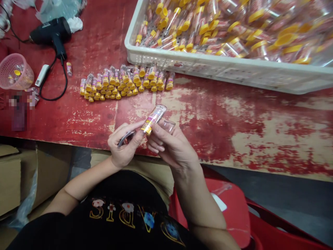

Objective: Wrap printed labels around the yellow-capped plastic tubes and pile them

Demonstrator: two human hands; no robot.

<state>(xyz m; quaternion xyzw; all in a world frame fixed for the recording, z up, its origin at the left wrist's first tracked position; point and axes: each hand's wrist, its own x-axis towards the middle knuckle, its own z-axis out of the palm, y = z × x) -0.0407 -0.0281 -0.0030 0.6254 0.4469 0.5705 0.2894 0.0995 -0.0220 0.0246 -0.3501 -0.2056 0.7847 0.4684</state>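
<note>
Yellow-capped tube (154, 119) is sitting between our two hands, tilted, above the near side of the red worktop (208, 125). From the left, we are noting a pink basket (17, 71) holding small items, then a black heat gun (53, 34) lying beside its looped cord. Grouped tubes (125, 81) are lying closely packed farther right. Our left hand (126, 144) is pinching the tube's capped end, with a dark item (125, 138) at its palm. Our right hand (173, 144) is closing around a clear plastic piece (169, 126), its thumb touching the tube. Beyond, a white crate (221, 71) is holding many loose tubes (208, 27).
</note>
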